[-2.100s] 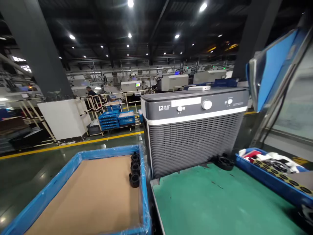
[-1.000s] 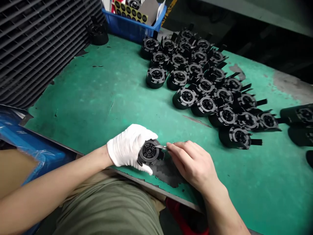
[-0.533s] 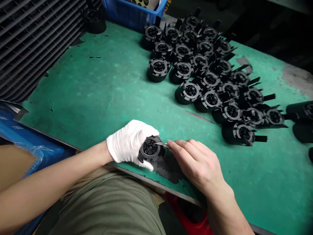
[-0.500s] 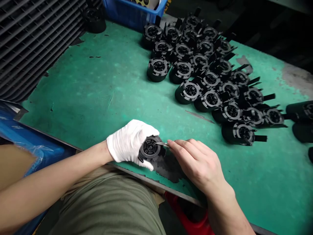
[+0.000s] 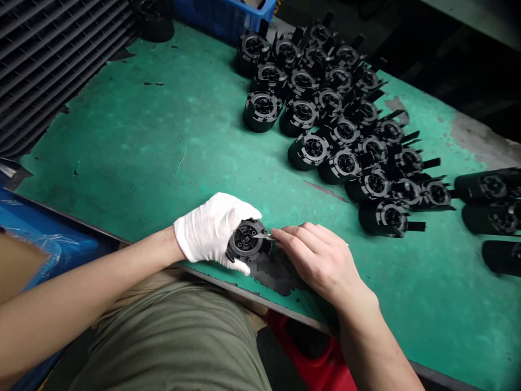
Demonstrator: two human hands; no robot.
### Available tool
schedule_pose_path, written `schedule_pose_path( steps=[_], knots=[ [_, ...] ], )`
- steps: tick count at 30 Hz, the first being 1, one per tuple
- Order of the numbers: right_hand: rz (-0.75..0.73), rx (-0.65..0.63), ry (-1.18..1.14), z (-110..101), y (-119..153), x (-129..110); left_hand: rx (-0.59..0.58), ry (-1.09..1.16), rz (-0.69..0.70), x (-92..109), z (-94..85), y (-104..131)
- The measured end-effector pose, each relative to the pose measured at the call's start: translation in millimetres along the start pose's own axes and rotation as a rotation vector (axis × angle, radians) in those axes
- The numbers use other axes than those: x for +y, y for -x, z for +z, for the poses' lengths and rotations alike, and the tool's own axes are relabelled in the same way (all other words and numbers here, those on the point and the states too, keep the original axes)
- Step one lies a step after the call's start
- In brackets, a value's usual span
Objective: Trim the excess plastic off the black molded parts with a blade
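At the green worktop's [image 5: 134, 141] near edge, gloved left hand [image 5: 211, 231] fingers grip a black round part [image 5: 246, 241]; right hand [image 5: 321, 260] fingers pinch a small blade [image 5: 262, 236] against it, rows of matching parts [image 5: 342, 130] beyond.

No readable text, label, brand, number or sign anywhere: none on the black round parts [image 5: 344, 138] at two o'clock, none on the green table [image 5: 163, 141].

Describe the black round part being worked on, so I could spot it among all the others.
Start at the green table and come to its near edge. There the left hand, in a white glove, grips one black round part, while the bare right hand touches a small metal blade to its face. All the other black parts stand untouched in rows farther back.
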State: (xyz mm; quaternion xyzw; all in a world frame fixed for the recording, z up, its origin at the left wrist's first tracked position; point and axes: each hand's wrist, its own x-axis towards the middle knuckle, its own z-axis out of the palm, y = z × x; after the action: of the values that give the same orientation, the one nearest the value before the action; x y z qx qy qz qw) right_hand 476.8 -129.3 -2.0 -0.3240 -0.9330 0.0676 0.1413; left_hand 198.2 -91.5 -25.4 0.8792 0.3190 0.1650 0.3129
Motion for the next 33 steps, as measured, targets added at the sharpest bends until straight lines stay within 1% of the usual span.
schedule_pose_path(
  steps=[3, 5, 7, 11, 14, 17, 20, 22, 25, 27, 30, 33],
  knots=[
    [0.019, 0.066, -0.045, 4.6, 0.5, 3.0, 0.011, -0.009, 0.008, -1.8, 2.0, 1.5],
    [0.04, 0.118, -0.053, 6.3, -0.2, 4.8, 0.042, -0.013, 0.024, -3.5, 4.2, 3.8],
    [0.06, 0.139, -0.029, 6.4, -1.2, 6.2, 0.082, -0.03, 0.056, -5.0, 5.9, 7.1],
    [0.079, 0.091, 0.028, 0.2, -3.3, 8.9, 0.133, -0.024, 0.105, -5.3, 3.0, 14.5],
    [0.084, 0.07, 0.029, -8.3, -5.9, 13.0, 0.186, 0.062, 0.051, -5.2, -3.5, 18.9],
    [0.056, 0.058, 0.038, -14.9, -9.8, 19.3, 0.232, 0.173, -0.024, -7.1, -7.4, 21.7],
    [0.001, 0.025, 0.024, -16.4, -13.8, 24.2, 0.238, 0.251, -0.02, -10.4, -6.5, 22.6],
    [-0.037, 0.02, 0.011, -15.3, -16.0, 24.9, 0.284, 0.251, -0.017, -12.4, -5.1, 22.5],
    [-0.065, 0.043, 0.01, -13.6, -18.6, 21.5, 0.451, 0.224, -0.049, -13.4, -4.2, 21.5],
    [-0.072, 0.045, -0.006, -13.0, -19.6, 16.6, 0.514, 0.214, -0.067, -12.4, -4.4, 20.5],
    [-0.086, 0.029, -0.024, -11.7, -19.1, 6.1, 0.505, 0.187, -0.107, -9.5, -4.3, 19.0],
    [-0.083, 0.031, 0.01, -8.8, -17.0, -5.8, 0.496, 0.15, -0.12, -7.3, -4.0, 18.0]
  ],
)
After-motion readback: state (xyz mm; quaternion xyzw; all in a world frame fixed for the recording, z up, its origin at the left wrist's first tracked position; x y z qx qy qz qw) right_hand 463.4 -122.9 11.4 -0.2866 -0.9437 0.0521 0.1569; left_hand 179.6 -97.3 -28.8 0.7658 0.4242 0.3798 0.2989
